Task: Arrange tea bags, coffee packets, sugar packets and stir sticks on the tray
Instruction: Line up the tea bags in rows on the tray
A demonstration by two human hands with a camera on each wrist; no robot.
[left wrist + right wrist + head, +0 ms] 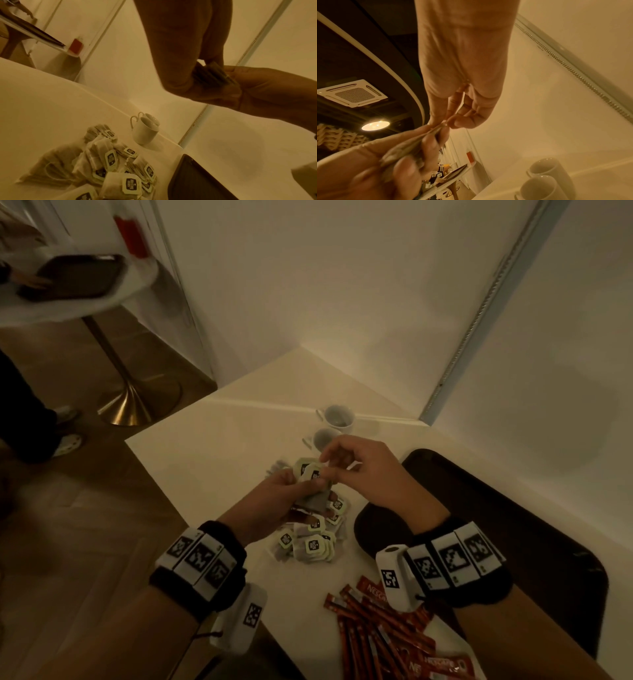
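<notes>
Hands meet above the tea bag pile (310, 542): left hand (274, 501) grips a tea bag stack (313, 494), right hand (356, 470) pinches its top; dark tray (513, 525) at three o'clock.

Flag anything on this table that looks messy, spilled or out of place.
The tea bags lie in a loose, tangled heap on the white table instead of on the dark tray. The red coffee packets are strewn crisscross near the table's front edge. Nothing looks spilled or torn.
</notes>
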